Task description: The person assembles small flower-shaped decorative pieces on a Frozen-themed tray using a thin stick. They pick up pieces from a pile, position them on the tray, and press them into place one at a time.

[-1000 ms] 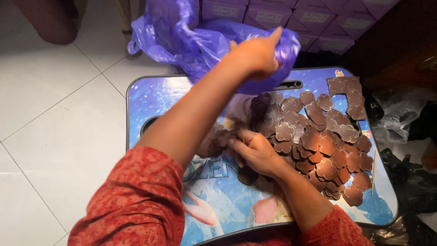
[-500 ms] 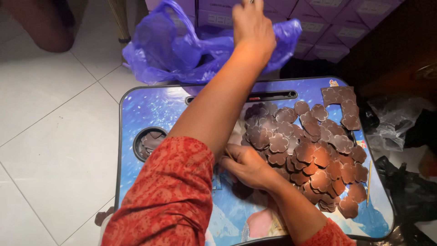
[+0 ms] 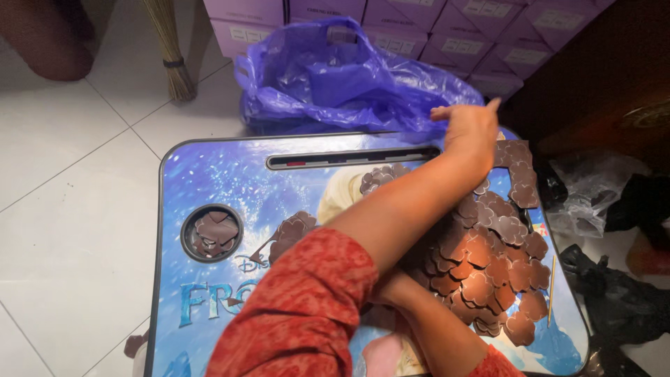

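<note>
My left hand (image 3: 473,127) reaches across the far right edge of a blue picture-printed lap table (image 3: 230,174), fingers spread, beside a crumpled purple plastic bag (image 3: 349,77). Nothing shows in it. A heap of flat brown scalloped cut-outs (image 3: 495,258) covers the table's right side. My right hand (image 3: 396,287) rests at the heap's near edge, mostly hidden under my left forearm in its red sleeve. More brown cut-outs (image 3: 211,234) lie in the table's round recess at the left.
Stacked lilac boxes (image 3: 433,21) stand behind the bag, with a broom (image 3: 167,56) to their left. Black bags (image 3: 618,297) and clear plastic (image 3: 593,188) lie on the floor at the right. Another person's limb (image 3: 42,35) shows at top left. A thin stick (image 3: 551,290) lies by the heap.
My left hand has come off the purple bag and moved right, to the table's far right edge. The view has shifted so more of the table's left side shows.
</note>
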